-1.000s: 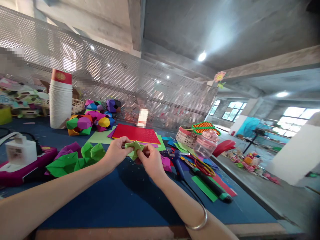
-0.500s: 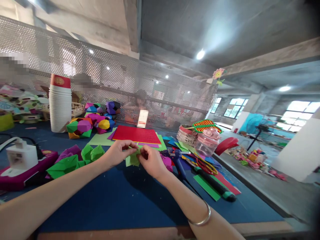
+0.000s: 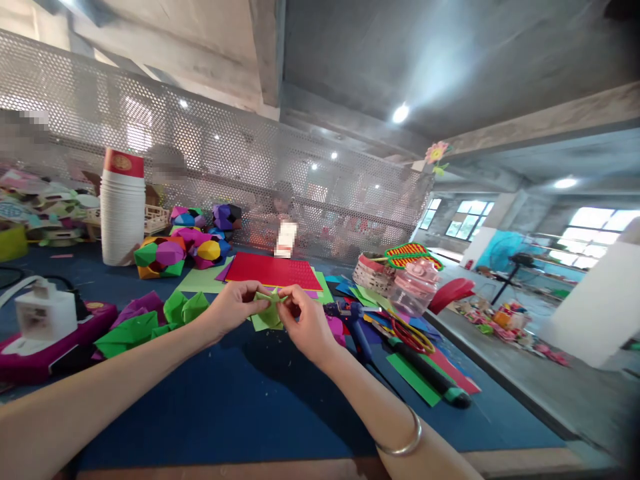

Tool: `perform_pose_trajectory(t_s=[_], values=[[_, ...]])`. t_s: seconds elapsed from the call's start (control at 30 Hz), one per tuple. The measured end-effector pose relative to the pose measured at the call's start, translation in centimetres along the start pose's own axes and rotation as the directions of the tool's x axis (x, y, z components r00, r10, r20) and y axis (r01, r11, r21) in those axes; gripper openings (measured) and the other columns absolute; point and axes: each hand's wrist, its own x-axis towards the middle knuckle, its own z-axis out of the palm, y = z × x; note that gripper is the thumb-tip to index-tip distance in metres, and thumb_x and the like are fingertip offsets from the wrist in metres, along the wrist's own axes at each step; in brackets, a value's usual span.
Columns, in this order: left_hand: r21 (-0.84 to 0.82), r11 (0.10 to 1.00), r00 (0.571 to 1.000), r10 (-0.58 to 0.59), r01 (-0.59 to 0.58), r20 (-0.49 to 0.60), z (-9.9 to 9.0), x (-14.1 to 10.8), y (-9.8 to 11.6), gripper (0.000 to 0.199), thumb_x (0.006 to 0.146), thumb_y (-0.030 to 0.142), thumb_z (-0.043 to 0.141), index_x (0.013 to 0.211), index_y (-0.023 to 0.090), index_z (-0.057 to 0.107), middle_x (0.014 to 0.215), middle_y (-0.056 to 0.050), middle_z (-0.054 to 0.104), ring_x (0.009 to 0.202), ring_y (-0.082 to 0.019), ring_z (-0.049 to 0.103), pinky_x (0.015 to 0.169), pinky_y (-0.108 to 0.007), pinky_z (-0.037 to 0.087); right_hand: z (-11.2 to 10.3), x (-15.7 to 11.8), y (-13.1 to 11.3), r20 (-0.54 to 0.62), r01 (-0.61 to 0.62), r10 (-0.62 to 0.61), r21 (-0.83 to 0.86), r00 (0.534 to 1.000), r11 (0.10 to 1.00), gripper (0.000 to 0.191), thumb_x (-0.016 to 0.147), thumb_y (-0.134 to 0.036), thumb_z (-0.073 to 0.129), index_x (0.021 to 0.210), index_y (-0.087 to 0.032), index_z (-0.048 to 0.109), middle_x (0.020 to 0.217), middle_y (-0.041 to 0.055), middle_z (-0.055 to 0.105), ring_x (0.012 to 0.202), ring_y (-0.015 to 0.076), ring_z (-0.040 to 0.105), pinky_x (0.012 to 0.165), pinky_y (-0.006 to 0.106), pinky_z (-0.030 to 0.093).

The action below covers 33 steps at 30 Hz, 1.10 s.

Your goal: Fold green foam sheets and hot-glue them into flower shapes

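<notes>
A small folded piece of light green paper (image 3: 269, 316) is pinched between both my hands above the blue table (image 3: 240, 407). My left hand (image 3: 234, 308) grips its left edge between thumb and fingers. On the other side, my right hand (image 3: 307, 321) holds the paper with its fingertips. Red sheets (image 3: 270, 270) lie stacked just beyond the hands. Close to my right hand is a blue glue gun (image 3: 356, 327), with a magenta paper piece (image 3: 336, 329) partly hidden behind the hand. Folded green paper pieces (image 3: 131, 333) and purple ones (image 3: 143, 308) lie left of my left forearm.
A tall stack of paper cups (image 3: 123, 217) stands at the back left, beside colourful folded paper balls (image 3: 163, 257). A white plug adapter (image 3: 45, 310) sits front left. On the right are scissors (image 3: 413, 333), a black-handled tool (image 3: 433, 375), a pink bottle (image 3: 414, 287) and a basket (image 3: 373, 273).
The green paper now stands more opened and raised between my fingertips, its folds turned toward me. My hands have shifted only slightly.
</notes>
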Motion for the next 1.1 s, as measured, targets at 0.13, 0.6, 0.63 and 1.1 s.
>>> perform_pose_trajectory(t_s=[0.13,0.6,0.63,1.1], values=[[0.010,0.999,0.999,-0.044,0.044,-0.016,0.3,-0.4,0.5,0.020,0.066,0.032,0.070,0.079,0.016,0.068,0.069,-0.002,0.068,0.062,-0.013,0.058,0.055,-0.021,0.042,0.2,0.1,0.2,-0.030,-0.026,0.028,0.053,0.999,0.998,0.015,0.086,-0.025,0.050,0.098,-0.019,0.057,0.068,-0.0017,0.056,0.060,0.0127,0.053,0.059,0.023,0.041],[-0.073,0.962,0.956,-0.271,0.264,-0.114,0.7,-0.8,1.4,0.021,0.059,0.030,0.070,0.075,0.016,0.067,0.056,0.003,0.060,0.050,-0.011,0.052,0.044,-0.021,0.034,0.5,0.1,-0.2,-0.007,0.091,-0.091,0.107,0.996,0.990,0.017,0.087,-0.022,0.048,0.090,-0.020,0.064,0.080,0.0030,0.065,0.075,0.0162,0.060,0.071,0.028,0.048],[-0.080,0.959,0.952,-0.281,0.272,-0.119,0.7,-0.8,1.5,0.021,0.058,0.028,0.070,0.074,0.015,0.067,0.054,0.003,0.060,0.049,-0.011,0.052,0.044,-0.021,0.034,0.4,0.1,-0.2,-0.002,0.108,-0.109,0.080,0.994,0.991,0.018,0.087,-0.022,0.048,0.090,-0.020,0.065,0.081,0.0032,0.066,0.075,0.0165,0.061,0.072,0.028,0.048],[-0.157,0.942,0.952,-0.305,0.297,-0.029,0.3,-0.9,1.1,0.031,0.057,0.033,0.077,0.079,0.014,0.067,0.065,-0.002,0.067,0.060,-0.016,0.061,0.053,-0.026,0.048,-0.4,0.1,-0.1,0.055,0.171,-0.168,-0.052,0.984,0.984,0.024,0.089,-0.017,0.047,0.097,-0.024,0.070,0.094,0.0049,0.070,0.088,0.0193,0.064,0.080,0.032,0.049]])
